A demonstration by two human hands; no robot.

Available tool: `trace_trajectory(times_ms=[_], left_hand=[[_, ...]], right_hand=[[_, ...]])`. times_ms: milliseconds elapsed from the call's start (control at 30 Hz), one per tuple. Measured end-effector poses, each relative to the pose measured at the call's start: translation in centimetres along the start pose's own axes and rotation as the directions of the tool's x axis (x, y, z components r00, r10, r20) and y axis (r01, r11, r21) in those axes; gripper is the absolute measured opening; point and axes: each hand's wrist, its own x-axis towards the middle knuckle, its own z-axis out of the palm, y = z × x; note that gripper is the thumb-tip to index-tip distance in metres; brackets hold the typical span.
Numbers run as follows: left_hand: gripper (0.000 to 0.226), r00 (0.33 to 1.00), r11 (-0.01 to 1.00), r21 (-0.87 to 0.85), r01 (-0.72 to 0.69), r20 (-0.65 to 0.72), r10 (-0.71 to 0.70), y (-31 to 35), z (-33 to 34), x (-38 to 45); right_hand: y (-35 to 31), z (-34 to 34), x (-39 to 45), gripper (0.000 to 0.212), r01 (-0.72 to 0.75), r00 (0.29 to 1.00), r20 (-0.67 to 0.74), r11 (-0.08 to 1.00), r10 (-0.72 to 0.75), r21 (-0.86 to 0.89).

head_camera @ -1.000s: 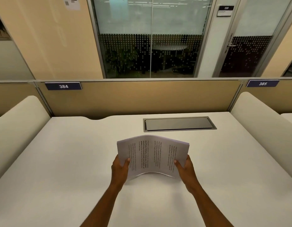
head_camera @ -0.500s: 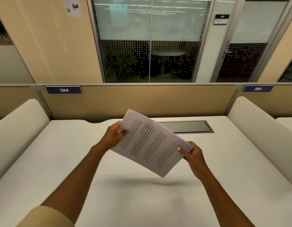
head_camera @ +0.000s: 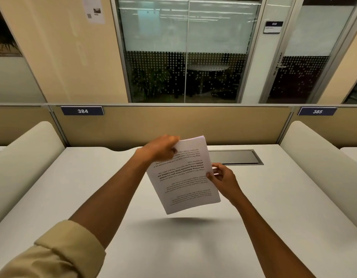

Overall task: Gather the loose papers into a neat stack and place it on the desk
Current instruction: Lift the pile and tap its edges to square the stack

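Papers, one printed stack, up in the air above the white desk, tilted with the far end high and the near corner hanging low, text upside down to me. I see the left hand reaching well forward, arm almost straight, fingers curled over the top left corner of the stack and gripping it. Right hand sits lower on the right long edge, thumb pressed on the printed face, fingers bent round behind, so it is pinching the sheets (edges look fairly even from where I watch). A rolled beige sleeve shows at the left elbow. A soft shadow lies on the desk under the stack. Behind the sheets, a grey cable hatch is set into the desk top, partly covered by them.
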Motion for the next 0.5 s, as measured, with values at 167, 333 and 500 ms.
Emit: trace_trajectory(times_ms=[167, 333, 500], left_hand=[[0.017, 0.999, 0.997, 0.066, -0.037, 0.040, 0.035, 2.2, 0.3, 0.5], [0.024, 1.000, 0.992, 0.126, -0.001, -0.006, 0.002, 2.3, 0.6, 0.4], [0.031, 0.989, 0.998, 0.015, 0.055, -0.137, -0.053, -0.1, 0.9, -0.3]], right_hand=[[-1.3, 1.7, 0.1, 0.025, 0.003, 1.000, -0.012, 0.995, -0.002, 0.102], [-1.0, 1.8, -0.5, 0.017, -0.006, 1.000, -0.018, 0.989, 0.008, 0.148], [-0.5, 1.3, -0.8, 0.020, -0.021, 1.000, -0.006, 0.983, 0.023, 0.184]])
